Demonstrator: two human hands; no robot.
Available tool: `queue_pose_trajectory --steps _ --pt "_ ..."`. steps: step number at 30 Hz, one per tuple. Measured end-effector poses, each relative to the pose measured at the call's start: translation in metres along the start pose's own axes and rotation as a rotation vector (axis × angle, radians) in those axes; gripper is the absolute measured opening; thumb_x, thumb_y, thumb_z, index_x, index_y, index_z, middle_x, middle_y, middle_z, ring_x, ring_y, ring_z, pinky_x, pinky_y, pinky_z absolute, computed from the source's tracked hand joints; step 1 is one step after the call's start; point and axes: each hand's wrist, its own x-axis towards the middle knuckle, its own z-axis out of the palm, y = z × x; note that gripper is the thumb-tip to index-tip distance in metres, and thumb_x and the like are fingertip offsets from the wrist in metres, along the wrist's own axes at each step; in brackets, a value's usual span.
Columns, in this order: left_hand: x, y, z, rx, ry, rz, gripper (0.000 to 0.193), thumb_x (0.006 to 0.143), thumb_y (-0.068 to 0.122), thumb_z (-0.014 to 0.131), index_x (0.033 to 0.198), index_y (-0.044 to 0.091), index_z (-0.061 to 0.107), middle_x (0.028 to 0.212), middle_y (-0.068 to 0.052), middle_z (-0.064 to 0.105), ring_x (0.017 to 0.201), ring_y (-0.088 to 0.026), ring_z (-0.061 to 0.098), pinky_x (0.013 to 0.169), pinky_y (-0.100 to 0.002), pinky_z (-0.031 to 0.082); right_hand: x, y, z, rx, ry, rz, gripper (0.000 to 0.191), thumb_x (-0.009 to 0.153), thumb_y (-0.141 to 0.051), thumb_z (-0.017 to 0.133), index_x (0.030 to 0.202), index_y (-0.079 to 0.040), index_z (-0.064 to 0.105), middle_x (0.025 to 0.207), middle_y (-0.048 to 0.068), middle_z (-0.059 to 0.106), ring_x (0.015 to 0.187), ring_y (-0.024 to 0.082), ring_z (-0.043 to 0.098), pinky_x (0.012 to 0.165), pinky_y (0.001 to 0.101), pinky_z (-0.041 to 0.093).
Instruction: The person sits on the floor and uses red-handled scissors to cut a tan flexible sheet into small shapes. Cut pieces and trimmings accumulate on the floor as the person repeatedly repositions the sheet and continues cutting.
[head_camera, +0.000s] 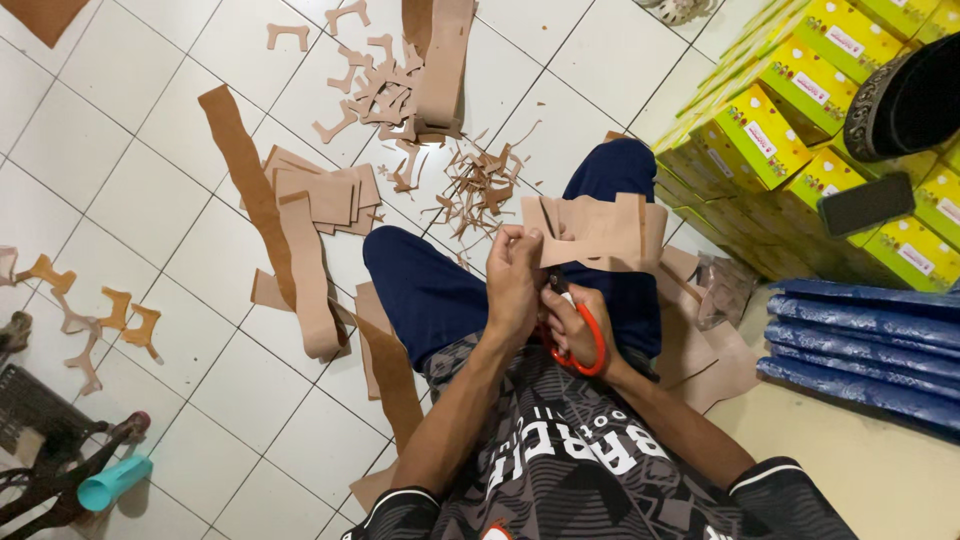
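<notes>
Left hand (512, 272) pinches the tan leather strip (598, 232) over the lap; right hand (572, 325) is closed through the orange-handled scissors (578, 335), blades at the strip's near edge. Offcuts (478, 185) lie beyond.

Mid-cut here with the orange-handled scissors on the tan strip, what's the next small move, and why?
Probably close the scissors for one short snip, then feed the tan strip a little onward. The right hand is in the orange handles, with the blades pointing up at the strip's lower edge, and the left hand pinches the strip beside them. The strip's top edge already shows notches; the blade tips are hidden.
</notes>
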Motion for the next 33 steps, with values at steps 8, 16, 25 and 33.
queue_pose_trajectory --steps 8,16,25,33 --pt "0.023 0.054 -0.038 0.325 -0.195 0.060 0.010 0.103 0.011 0.058 0.099 0.002 0.061 0.082 0.000 0.058 0.068 -0.006 0.050 0.062 -0.021 0.043 -0.010 -0.025 -0.019 -0.155 -0.221 -0.025 0.029 0.099 -0.024 0.057 0.110 0.003 0.065 0.065 -0.002 0.051 0.050 0.005 0.046 0.046 0.0239 0.040" --pt "0.020 0.083 -0.058 0.544 -0.350 -0.010 0.012 0.096 0.015 0.067 0.094 0.005 0.062 0.083 -0.001 0.064 0.075 -0.008 0.060 0.073 -0.024 0.053 -0.006 -0.014 -0.037 -0.209 -0.310 -0.105 0.034 0.098 -0.027 0.060 0.110 0.004 0.068 0.059 0.000 0.054 0.044 0.007 0.049 0.039 0.0237 0.041" --pt "-0.001 0.058 -0.038 0.449 -0.021 0.214 0.015 0.097 0.015 0.070 0.098 0.001 0.064 0.095 -0.001 0.068 0.081 -0.006 0.059 0.076 -0.021 0.051 -0.005 -0.006 -0.017 -0.306 -0.005 -0.055 0.031 0.099 -0.026 0.064 0.095 0.004 0.072 0.053 0.001 0.054 0.039 0.008 0.048 0.035 0.0250 0.037" --pt "-0.009 0.099 -0.040 0.504 -0.144 0.168 0.020 0.097 0.014 0.073 0.102 0.001 0.058 0.087 -0.009 0.071 0.075 -0.010 0.066 0.067 -0.021 0.053 -0.004 -0.031 -0.025 -0.499 -0.207 -0.132 0.034 0.100 -0.028 0.056 0.116 -0.002 0.071 0.055 -0.005 0.052 0.046 0.003 0.047 0.042 0.0219 0.037"
